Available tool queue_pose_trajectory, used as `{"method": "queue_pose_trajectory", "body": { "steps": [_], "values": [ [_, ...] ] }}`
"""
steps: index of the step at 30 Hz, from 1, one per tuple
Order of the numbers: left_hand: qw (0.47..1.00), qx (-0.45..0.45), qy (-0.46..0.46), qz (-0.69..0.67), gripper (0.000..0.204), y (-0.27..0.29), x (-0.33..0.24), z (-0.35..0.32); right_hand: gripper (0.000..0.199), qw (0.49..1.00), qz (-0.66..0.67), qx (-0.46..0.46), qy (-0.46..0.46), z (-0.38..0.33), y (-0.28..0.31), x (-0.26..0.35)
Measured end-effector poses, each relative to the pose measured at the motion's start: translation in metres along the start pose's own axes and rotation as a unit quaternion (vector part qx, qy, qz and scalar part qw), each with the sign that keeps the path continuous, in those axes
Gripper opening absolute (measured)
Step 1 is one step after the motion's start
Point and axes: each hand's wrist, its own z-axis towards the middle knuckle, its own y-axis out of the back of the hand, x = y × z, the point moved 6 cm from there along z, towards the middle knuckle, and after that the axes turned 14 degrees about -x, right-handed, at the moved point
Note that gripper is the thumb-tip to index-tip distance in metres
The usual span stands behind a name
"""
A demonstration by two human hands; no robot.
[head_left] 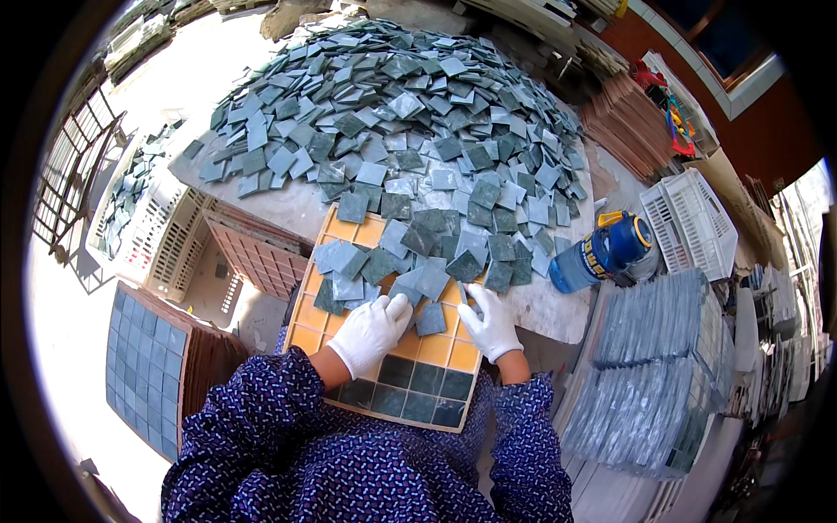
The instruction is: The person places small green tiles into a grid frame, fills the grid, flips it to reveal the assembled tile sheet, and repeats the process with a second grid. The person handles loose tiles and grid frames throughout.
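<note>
Here, both hands wore white gloves and worked over a yellow-orange gridded tray (434,350), which tilted from the edge of the stone-like worktop (558,315) toward the person's lap. The left hand (370,336) lay over the tray's middle with its fingers (399,307) curled close together beside the loose tiles; whether they pinched one, I could not tell. The right hand (490,326) was at the tray's right side, its fingers partly bent and slightly apart, the tips by a dark tile (465,267); a grip there could not be made out. Between the hands lay a single grey-green square tile (431,319), set askew on the cells. Dark green tiles (418,407) filled cells along the near end, while loose ones covered much of the far end. Beyond spread a large heap of square stone tiles (392,100), with a blue drinking bottle (575,266) to its right.
</note>
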Motion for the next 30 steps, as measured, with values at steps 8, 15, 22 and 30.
{"method": "queue_pose_trajectory", "body": {
  "steps": [8,15,22,30],
  "values": [
    [0.988,-0.014,-0.142,0.051,0.039,0.021,-0.001,0.010,0.025,0.984,0.132,0.001,-0.119,-0.031,0.021,-0.043],
    [0.992,-0.090,-0.061,-0.060,0.052,0.057,-0.004,-0.028,0.026,0.997,-0.061,0.004,0.047,-0.052,0.033,-0.012],
    [0.998,-0.027,-0.002,-0.058,0.050,0.039,0.010,-0.075,0.035,0.963,-0.222,0.063,0.139,-0.070,0.018,0.013],
    [0.995,0.000,-0.001,-0.104,0.049,0.030,0.015,-0.075,0.054,0.950,-0.210,0.049,0.226,-0.040,-0.026,0.041]
  ]
}}
